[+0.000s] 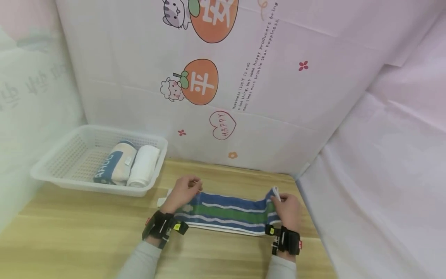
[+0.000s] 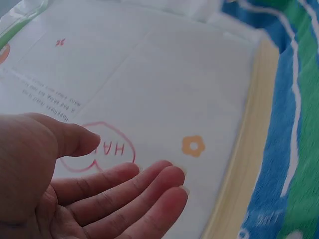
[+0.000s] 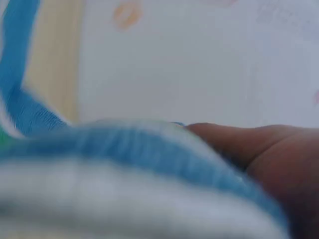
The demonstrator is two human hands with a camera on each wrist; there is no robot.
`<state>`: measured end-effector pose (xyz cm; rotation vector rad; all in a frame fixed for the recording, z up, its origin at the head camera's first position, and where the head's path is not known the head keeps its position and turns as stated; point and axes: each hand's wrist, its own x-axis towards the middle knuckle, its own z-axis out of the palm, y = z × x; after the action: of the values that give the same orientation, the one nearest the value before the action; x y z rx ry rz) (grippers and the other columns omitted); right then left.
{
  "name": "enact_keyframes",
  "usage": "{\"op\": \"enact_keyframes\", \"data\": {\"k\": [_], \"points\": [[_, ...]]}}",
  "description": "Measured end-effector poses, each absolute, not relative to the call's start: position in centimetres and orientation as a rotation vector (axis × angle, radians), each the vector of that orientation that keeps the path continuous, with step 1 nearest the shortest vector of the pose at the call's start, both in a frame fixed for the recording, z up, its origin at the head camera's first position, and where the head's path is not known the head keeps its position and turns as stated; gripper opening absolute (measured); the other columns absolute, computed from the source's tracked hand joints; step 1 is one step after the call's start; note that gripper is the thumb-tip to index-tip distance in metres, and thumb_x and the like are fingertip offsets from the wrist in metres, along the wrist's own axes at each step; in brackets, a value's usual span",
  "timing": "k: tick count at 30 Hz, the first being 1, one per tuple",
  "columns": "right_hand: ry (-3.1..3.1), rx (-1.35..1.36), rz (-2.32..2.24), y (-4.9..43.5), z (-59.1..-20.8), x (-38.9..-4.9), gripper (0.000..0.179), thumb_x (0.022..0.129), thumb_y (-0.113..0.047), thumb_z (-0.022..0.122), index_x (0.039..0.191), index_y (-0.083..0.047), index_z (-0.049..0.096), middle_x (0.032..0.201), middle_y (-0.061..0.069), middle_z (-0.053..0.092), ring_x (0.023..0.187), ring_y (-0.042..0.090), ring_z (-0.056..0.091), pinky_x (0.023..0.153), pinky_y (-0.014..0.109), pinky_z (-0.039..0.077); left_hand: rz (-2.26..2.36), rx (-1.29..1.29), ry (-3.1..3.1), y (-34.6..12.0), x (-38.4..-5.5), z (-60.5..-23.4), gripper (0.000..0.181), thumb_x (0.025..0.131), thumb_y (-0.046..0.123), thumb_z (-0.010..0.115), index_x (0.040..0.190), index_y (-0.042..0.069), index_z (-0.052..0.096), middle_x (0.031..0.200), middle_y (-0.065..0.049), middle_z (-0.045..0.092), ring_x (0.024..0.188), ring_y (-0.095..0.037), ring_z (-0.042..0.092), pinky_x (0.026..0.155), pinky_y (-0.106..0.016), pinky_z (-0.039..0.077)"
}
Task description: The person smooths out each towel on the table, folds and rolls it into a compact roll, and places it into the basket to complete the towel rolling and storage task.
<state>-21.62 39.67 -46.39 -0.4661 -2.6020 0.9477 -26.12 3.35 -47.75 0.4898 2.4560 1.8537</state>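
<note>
A blue, green and white striped towel (image 1: 230,212) lies in a long folded strip on the wooden table. Its right end is lifted and bent up, pinched by my right hand (image 1: 288,209). In the right wrist view the raised towel (image 3: 124,164) fills the lower part and hides most of the fingers. My left hand (image 1: 182,193) is above the towel's left end. In the left wrist view that hand (image 2: 99,189) has relaxed fingers with nothing between them, and the towel shows along the right side.
A white plastic basket (image 1: 59,180) stands at the back left. Inside it lie a rolled blue and beige towel (image 1: 118,162) and a rolled white towel (image 1: 143,166). Printed white sheeting (image 1: 278,143) forms walls behind and beside the table (image 1: 87,232).
</note>
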Motion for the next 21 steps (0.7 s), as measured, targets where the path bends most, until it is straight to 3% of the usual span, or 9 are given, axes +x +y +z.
{"op": "enact_keyframes", "data": {"k": [5,11,13,16,21], "points": [[-2.537,-0.189,0.947,33.5,-44.4,-21.8,0.023,0.096,-0.013,0.067,0.110,0.005,0.072,0.095,0.020,0.074,0.076,0.027,0.069,0.061,0.031,0.055,1.813,0.565,2.393,4.8,-25.1,-47.7,0.034,0.107,0.023,0.053,0.125,-0.003,0.064,0.083,-0.007,0.073,0.080,-0.038,0.071,0.063,-0.030,0.058],[-2.480,0.130,1.010,26.3,-44.4,-21.7,0.010,0.094,-0.004,0.069,0.101,-0.001,0.074,0.087,0.011,0.074,0.075,0.019,0.069,0.060,0.027,0.055,1.769,0.712,2.325,6.0,-24.5,-47.7,0.043,0.109,0.032,0.046,0.113,-0.003,0.070,0.081,-0.018,0.071,0.071,-0.037,0.070,0.063,-0.037,0.060],[-2.480,0.248,1.002,24.1,-44.9,-21.4,0.010,0.094,-0.003,0.069,0.102,-0.003,0.074,0.090,0.009,0.074,0.079,0.019,0.070,0.063,0.028,0.056,1.749,0.765,2.309,6.3,-24.4,-47.8,0.050,0.110,0.039,0.042,0.106,-0.001,0.071,0.075,-0.016,0.069,0.063,-0.033,0.066,0.058,-0.034,0.057],[-2.512,0.407,0.998,21.7,-45.5,-20.9,0.018,0.096,-0.004,0.067,0.113,-0.001,0.070,0.102,0.012,0.072,0.089,0.021,0.070,0.069,0.031,0.058,1.726,0.777,2.329,6.4,-24.1,-47.8,0.055,0.109,0.045,0.039,0.100,0.001,0.071,0.064,-0.011,0.063,0.050,-0.022,0.056,0.049,-0.029,0.049],[-2.593,0.560,1.033,20.4,-45.5,-20.3,0.038,0.098,-0.005,0.065,0.135,-0.003,0.060,0.121,0.012,0.064,0.103,0.022,0.064,0.072,0.028,0.053,1.689,0.701,2.423,5.6,-24.0,-47.4,0.034,0.106,0.030,0.051,0.113,0.002,0.069,0.063,-0.002,0.059,0.046,-0.011,0.043,0.045,-0.025,0.037]]}}
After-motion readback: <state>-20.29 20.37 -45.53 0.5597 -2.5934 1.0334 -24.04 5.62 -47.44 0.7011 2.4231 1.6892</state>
